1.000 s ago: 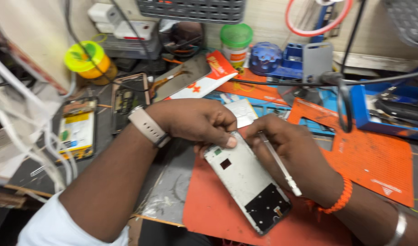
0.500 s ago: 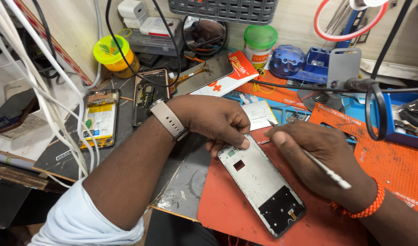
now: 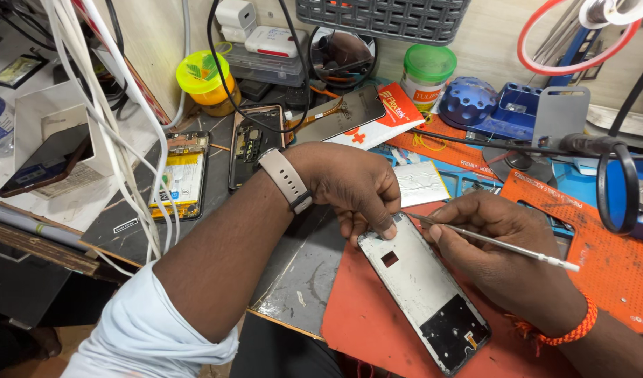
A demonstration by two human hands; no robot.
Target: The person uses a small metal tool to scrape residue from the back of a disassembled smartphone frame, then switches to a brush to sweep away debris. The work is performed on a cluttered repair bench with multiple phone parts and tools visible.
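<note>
The worktop [image 3: 293,280] was a crowded repair bench: a scuffed grey slab with an orange rubbery mat [image 3: 377,329] laid over its right part, white cables [image 3: 118,126] hanging down on the left, and a wire basket [image 3: 384,17] on the wall behind. In front of me, lying aslant on the orange mat, was the phone frame [image 3: 423,287], a long pale metal shell with rounded corners, already stripped: no screen on it, a small square cut-out near its upper end and a dark patch with a bit of flex at its lower end. My left hand [image 3: 353,185], a beige-strapped watch [image 3: 285,180] on the wrist, pressed down on the frame's top corner, fingers curled and pinning it flat. My right hand [image 3: 503,262] held a thin metal probe [image 3: 493,241] pinched narrowly between thumb and fingers, its point touching the frame's upper edge just beside my left fingertips, its white end sticking out to the right. Judging by that, the stripping was done and fine work along the top edge was what remained. Further back lay an opened phone [image 3: 250,143] showing its dark innards, a yellow-labelled battery unit [image 3: 176,178], a glossy black screen panel [image 3: 339,115], a green-lidded jar [image 3: 426,77] and a yellow-lidded tub [image 3: 206,80].
</note>
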